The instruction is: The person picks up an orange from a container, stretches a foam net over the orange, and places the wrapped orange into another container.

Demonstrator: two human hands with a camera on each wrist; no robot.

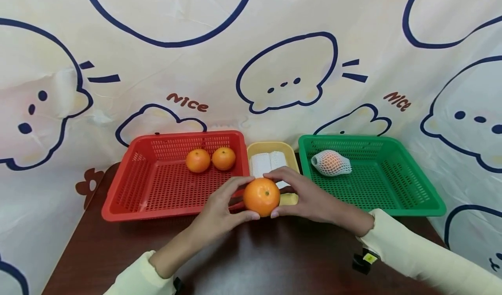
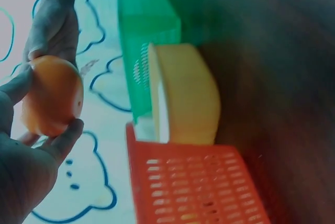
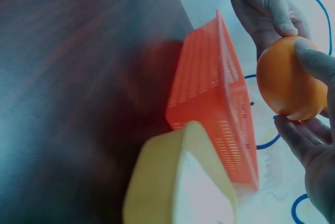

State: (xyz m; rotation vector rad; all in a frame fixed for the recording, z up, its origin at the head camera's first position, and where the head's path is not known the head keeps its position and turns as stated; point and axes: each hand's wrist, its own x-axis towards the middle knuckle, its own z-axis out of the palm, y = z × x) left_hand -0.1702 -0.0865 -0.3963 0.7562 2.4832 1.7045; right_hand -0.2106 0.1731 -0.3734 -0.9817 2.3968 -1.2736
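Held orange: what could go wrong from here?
1. The orange is smooth, round and held in the air between the fingers of the left hand and right hand; it could slip and roll across the bare table.
2. The two other oranges sit loose in the red basket; a bump might set them rolling.

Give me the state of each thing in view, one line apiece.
Left hand: gripping the held orange
Right hand: gripping the same orange
Held orange: unwrapped, raised off the table
Red basket: holding two oranges
Two oranges: unwrapped, side by side
Yellow container: holding white netting
White netting: lying in the container, partly hidden
Green basket: holding one netted fruit
Netted fruit: wrapped, lying on its side
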